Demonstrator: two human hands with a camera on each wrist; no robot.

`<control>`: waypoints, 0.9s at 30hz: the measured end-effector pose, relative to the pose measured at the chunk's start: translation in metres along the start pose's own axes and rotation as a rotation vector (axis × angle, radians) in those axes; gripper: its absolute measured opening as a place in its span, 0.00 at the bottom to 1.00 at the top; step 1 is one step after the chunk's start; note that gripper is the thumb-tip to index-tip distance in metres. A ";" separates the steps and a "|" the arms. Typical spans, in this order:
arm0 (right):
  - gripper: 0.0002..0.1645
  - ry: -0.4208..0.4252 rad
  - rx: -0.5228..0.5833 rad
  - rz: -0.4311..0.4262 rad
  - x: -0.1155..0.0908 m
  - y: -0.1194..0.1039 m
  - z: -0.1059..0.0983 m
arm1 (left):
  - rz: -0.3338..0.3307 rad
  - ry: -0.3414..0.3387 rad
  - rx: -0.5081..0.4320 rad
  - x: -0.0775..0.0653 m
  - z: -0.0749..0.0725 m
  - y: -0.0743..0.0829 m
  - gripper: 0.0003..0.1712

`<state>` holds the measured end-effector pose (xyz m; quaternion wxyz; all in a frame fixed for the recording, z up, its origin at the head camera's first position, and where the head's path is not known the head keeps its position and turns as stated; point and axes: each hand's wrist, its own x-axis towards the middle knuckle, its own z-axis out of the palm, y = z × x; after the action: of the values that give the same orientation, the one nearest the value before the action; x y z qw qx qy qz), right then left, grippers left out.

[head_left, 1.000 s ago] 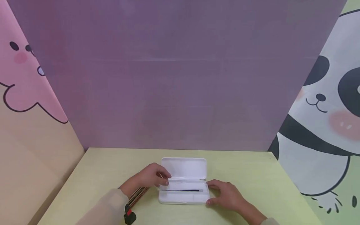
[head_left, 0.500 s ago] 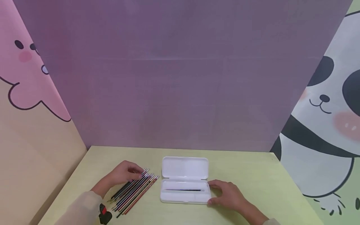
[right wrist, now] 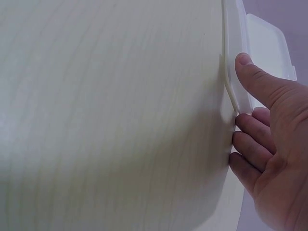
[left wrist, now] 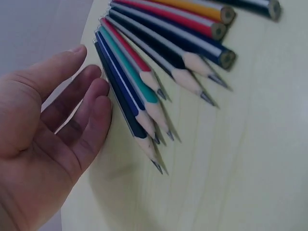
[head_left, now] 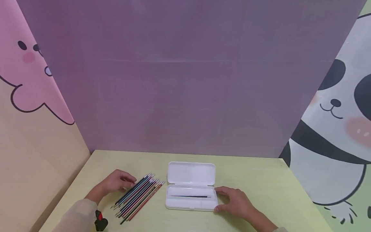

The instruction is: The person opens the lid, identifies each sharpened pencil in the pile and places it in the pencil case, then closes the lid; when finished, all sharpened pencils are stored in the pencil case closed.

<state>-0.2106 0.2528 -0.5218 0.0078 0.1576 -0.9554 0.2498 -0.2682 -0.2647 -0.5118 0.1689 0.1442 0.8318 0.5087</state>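
Observation:
A white pencil case [head_left: 185,205] lies with its lid raised behind it, and one dark pencil [head_left: 193,196] rests inside. My right hand [head_left: 236,201] holds the right end of the case, thumb at the near corner and index finger farther back. The right wrist view shows the thumb [right wrist: 260,77] against the white side. My left hand [head_left: 114,182] is just left of a bundle of striped pencils [head_left: 140,197], its fingers loosely bent and nothing in them. In the left wrist view, the fingertips lie close beside the outermost dark pencil [left wrist: 120,98]; contact cannot be told.
The pale wooden table [head_left: 249,170] backs onto a purple panel [head_left: 185,96]. The pencils lie slanted on the table between my left hand and the case, some with points and some with blunt ends toward me. A black-and-red object [head_left: 100,221] sits by my left wrist.
My left hand has moved from over the case leftward, past the pencils to their left side, uncovering the bundle. My right hand has stayed on the case.

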 end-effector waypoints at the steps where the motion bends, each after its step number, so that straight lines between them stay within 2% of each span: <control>1: 0.43 0.000 0.001 -0.001 0.000 0.000 0.000 | -0.007 -0.002 -0.002 0.000 0.000 -0.002 0.19; 5: 0.43 -0.004 -0.001 0.001 0.000 -0.001 0.000 | -0.010 -0.005 -0.013 0.001 0.000 -0.006 0.19; 14: 0.44 -0.009 -0.006 0.010 0.002 -0.002 -0.002 | 0.050 -0.006 0.036 0.005 0.003 -0.007 0.17; 21: 0.43 -0.007 -0.004 0.013 0.001 -0.003 -0.003 | 0.081 0.023 0.151 0.006 0.007 0.001 0.15; 27: 0.43 -0.008 -0.002 0.012 -0.002 -0.005 -0.002 | 0.030 0.132 0.315 0.008 0.015 0.007 0.13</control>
<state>-0.2073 0.2502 -0.5179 0.0028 0.1529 -0.9566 0.2481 -0.2680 -0.2461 -0.5130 0.0816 0.1477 0.9083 0.3829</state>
